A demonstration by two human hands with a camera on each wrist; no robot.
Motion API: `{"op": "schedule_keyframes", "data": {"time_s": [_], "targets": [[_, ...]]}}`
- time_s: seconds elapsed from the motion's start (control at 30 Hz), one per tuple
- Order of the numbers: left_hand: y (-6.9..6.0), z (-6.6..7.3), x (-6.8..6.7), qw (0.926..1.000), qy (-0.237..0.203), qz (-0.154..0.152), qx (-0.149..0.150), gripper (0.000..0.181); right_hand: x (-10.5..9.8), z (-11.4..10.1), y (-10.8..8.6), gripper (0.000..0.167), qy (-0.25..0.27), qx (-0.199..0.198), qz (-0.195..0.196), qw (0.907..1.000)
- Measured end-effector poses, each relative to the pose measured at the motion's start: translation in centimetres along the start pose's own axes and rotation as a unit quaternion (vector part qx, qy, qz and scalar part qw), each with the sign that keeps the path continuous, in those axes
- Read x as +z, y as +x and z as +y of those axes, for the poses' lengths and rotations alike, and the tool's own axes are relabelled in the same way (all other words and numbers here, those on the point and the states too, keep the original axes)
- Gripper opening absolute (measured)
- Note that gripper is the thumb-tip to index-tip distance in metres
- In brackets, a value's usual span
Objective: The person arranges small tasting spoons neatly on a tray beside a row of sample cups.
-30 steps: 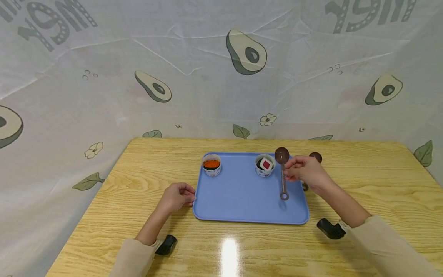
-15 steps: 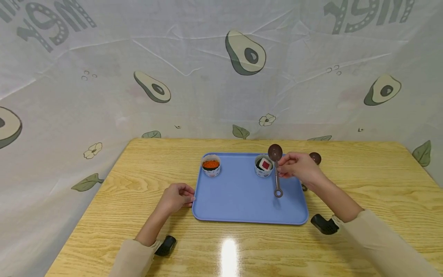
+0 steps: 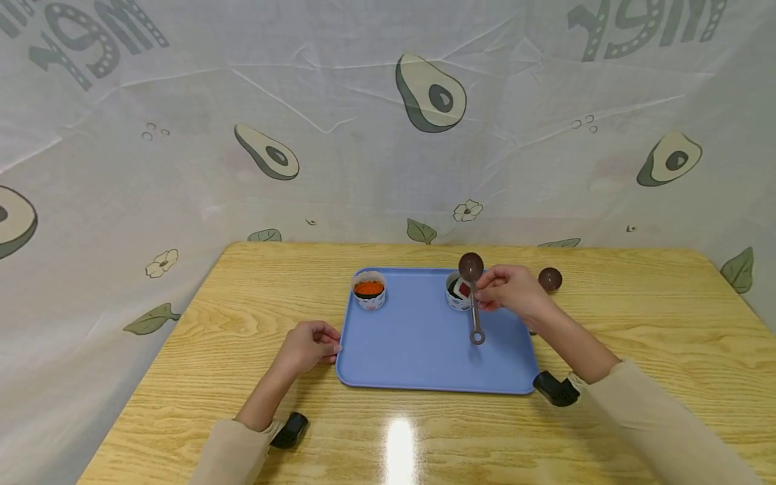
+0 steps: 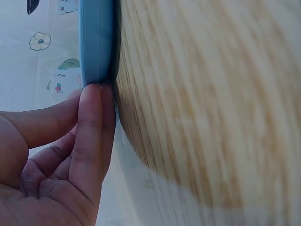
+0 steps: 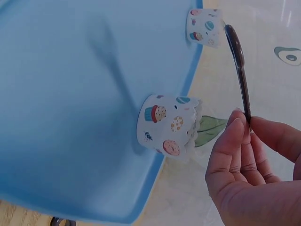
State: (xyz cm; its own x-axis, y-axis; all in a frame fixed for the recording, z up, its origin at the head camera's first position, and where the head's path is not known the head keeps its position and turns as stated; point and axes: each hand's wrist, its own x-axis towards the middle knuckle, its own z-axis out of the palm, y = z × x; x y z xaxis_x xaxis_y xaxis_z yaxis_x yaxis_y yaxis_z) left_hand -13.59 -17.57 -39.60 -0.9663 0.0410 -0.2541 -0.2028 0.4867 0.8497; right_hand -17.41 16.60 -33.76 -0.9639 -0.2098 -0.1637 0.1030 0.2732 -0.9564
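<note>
My right hand (image 3: 514, 289) pinches the handle of a dark brown spoon (image 3: 471, 267) between thumb and fingertips. The spoon is held above the blue tray (image 3: 412, 350), round bowl toward the back and ring end toward me. It partly covers a paper cup (image 3: 458, 302) holding a toy sushi piece (image 3: 462, 289), white with a red centre. In the right wrist view the spoon (image 5: 243, 80) appears edge-on beside the printed cup (image 5: 169, 125). My left hand (image 3: 309, 349) grips the tray's left edge; in the left wrist view, its fingertips (image 4: 91, 94) meet the rim.
A second paper cup (image 3: 370, 298) with an orange-topped sushi piece (image 3: 369, 288) stands at the tray's back left corner. Another brown spoon (image 3: 550, 279) lies on the wooden table (image 3: 636, 323) right of the tray, partly behind my right forearm. A printed cloth (image 3: 339, 168) hangs behind the table.
My right hand has carried the spoon leftward, from right of the sushi cup to in front of it. The left hand, the tray and both cups have stayed put.
</note>
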Motion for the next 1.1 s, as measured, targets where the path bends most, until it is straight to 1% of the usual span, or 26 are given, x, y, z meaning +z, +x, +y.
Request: {"op": "schedule_keyframes", "data": {"time_s": [0.13,0.37,0.67,0.8,0.93,1.1], "targets": [[0.1,-0.1,0.0,1.0000,0.001,0.004,-0.002,0.010,0.5,0.0,0.4,0.005,0.004,0.003,0.000,1.0000],[0.1,0.0,0.0,1.0000,0.004,-0.004,-0.002,0.010,1.6,-0.1,1.0,0.008,0.007,0.013,-0.007,0.9999],[0.1,0.0,0.0,1.0000,0.002,-0.003,-0.004,0.010,2.9,-0.4,1.5,0.010,0.018,0.009,-0.010,0.9997],[0.1,0.0,0.1,1.0000,-0.002,0.000,-0.008,0.010,3.5,-0.2,1.8,0.012,0.013,0.016,-0.013,0.9997],[0.1,0.0,0.0,0.9999,-0.005,-0.004,-0.008,0.010,3.9,0.2,2.2,0.012,0.005,0.025,-0.010,0.9996],[0.1,0.0,0.0,0.9999,-0.004,-0.007,-0.009,0.010,4.5,0.3,2.6,0.011,0.011,0.031,-0.010,0.9994]]}}
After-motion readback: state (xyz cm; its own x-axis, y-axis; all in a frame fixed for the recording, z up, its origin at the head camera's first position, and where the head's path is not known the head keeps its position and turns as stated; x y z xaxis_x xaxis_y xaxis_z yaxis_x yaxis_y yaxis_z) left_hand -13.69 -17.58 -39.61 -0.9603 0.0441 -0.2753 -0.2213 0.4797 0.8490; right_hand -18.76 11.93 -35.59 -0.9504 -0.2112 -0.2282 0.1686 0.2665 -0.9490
